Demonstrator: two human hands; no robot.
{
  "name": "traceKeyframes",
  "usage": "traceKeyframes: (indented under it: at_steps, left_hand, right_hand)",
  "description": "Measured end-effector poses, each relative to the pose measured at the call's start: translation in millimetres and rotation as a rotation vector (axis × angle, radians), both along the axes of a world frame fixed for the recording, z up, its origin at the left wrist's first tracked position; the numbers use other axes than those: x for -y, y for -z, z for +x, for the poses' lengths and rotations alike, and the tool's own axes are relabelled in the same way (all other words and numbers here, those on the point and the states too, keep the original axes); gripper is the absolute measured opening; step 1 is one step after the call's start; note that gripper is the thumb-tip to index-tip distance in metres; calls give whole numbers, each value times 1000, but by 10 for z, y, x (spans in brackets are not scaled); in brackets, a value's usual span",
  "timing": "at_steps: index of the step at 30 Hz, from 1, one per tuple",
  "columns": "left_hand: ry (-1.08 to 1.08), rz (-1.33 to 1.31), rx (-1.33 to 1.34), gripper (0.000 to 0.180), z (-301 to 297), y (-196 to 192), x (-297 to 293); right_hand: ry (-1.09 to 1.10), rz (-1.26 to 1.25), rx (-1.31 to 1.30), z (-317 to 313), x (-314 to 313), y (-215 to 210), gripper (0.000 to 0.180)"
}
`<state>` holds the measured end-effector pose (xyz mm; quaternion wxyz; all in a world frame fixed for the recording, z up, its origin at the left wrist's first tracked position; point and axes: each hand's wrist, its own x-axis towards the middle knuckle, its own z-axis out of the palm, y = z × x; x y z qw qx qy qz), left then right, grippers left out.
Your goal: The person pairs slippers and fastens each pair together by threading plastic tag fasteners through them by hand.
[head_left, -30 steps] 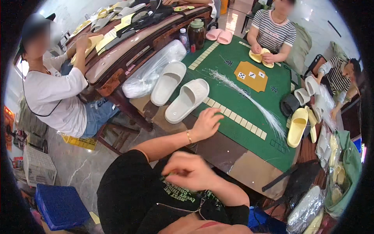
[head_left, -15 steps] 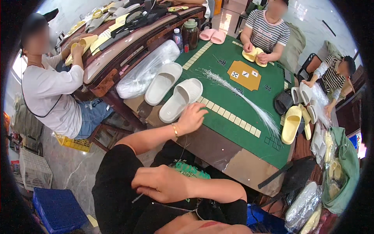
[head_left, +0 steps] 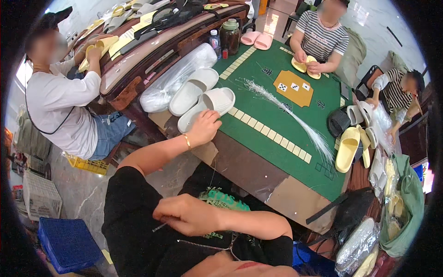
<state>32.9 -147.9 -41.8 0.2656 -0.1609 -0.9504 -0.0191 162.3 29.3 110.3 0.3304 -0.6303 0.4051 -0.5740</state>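
Note:
My left hand [head_left: 203, 128] lies against the near side of a light grey slipper [head_left: 221, 100], fingers loosely bent and slightly apart. Its mate, another grey slipper [head_left: 194, 90], sits close beside it on the table's left corner. In front of my chest my right hand [head_left: 187, 214] is closed on a thin grey rod [head_left: 160, 227]; only its short end shows, so its kind cannot be made out. A bundle of clear plastic strands [head_left: 295, 115] lies across the green table mat [head_left: 258, 152].
Yellow slippers [head_left: 347, 150] and a black slipper [head_left: 339, 121] lie at the table's right edge. A clear plastic roll [head_left: 180, 76], a lidded jar [head_left: 229, 37] and pink slippers [head_left: 263, 40] stand farther back. Three other people work around the table. A blue box [head_left: 69, 242] is on the floor.
My left hand has moved left and toward me against the grey slipper. The near slipper has shifted left, closer to its mate. My right hand stays nearly in place.

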Motion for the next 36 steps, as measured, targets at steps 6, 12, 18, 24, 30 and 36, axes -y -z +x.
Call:
traceKeyframes:
  at_steps: [6,12,18,24,30,36]
  left_hand:
    - [208,51,14,14,69,-180,-117]
    - [261,130,8,16,89,-197,-185]
    - [299,152,66,17,102,-178,-370]
    - [308,182,111,16,60,-176,-418]
    - [344,192,153,17,69,-182,-470]
    - [370,165,179,17,40,-216,-550]
  right_hand:
    - [117,-80,24,-15,-125,-214,13]
    - [-30,-268,37,-22,-80,-114,6]
    - [168,-184,1,-56,-161,-93,10]
    - [107,-281,69,0,-12,181,9]
    - [-72,-311,-3,-164,-53,244,9]
    - [-102,-236,2,-321,-224,219,14]
